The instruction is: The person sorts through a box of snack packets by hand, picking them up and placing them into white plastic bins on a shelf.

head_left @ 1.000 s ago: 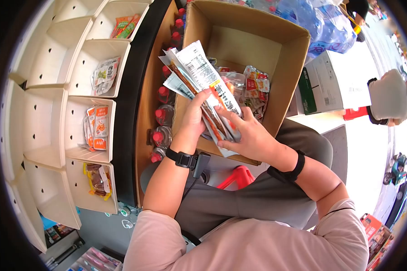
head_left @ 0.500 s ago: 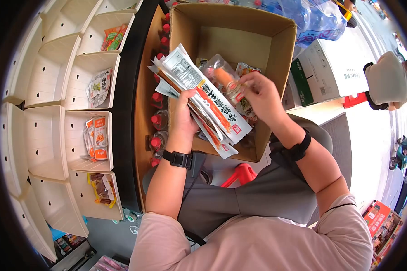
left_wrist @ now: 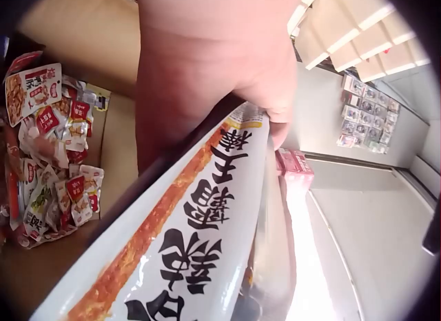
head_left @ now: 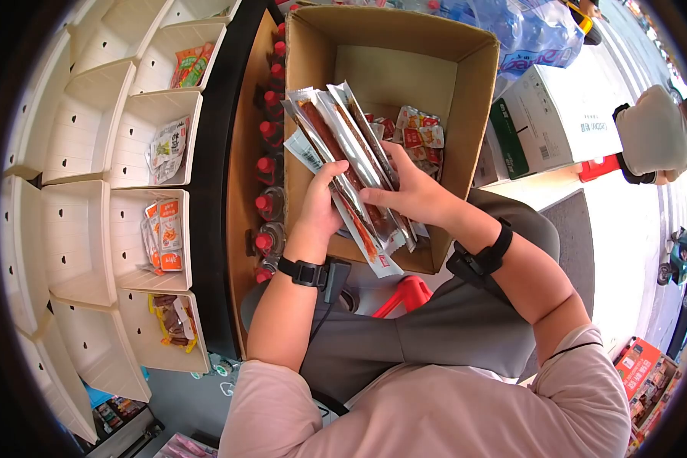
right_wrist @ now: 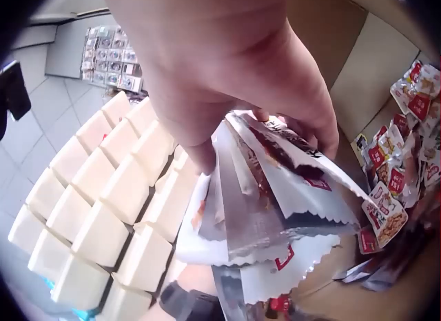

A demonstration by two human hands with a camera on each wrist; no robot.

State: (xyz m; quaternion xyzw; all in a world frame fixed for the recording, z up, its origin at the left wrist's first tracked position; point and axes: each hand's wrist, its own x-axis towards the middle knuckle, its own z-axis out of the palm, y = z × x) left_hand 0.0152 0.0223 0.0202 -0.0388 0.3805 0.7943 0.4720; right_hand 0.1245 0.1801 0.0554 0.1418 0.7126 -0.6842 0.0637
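Over the cardboard box, both hands hold a bundle of long, flat snack-stick packets (head_left: 342, 145). My left hand (head_left: 320, 204) grips it from the left, thumb across the top. From the right, my right hand (head_left: 420, 191) pinches the bundle between thumb and fingers. Silvery faces with brown strips show upward in the head view. The left wrist view shows a white printed packet (left_wrist: 200, 224) under the left hand. In the right wrist view, jagged packet ends (right_wrist: 275, 245) fan out below the right hand (right_wrist: 227, 79). Small red-and-white snack packets (head_left: 421, 131) lie inside the box.
The cardboard box (head_left: 401, 23) stands in front of the knees. Left are cream bins (head_left: 76, 237), some holding packets. Red-capped bottles (head_left: 266, 166) line up beside the box. A white carton (head_left: 569, 126) and shrink-wrapped bottles (head_left: 542, 38) sit to the right; a red stool (head_left: 408, 296) is below.
Half a second ago my right hand held a small orange-coloured snack pack over the box; now it is back on the bundle without it. The bundle's printed faces have turned away from the head view.
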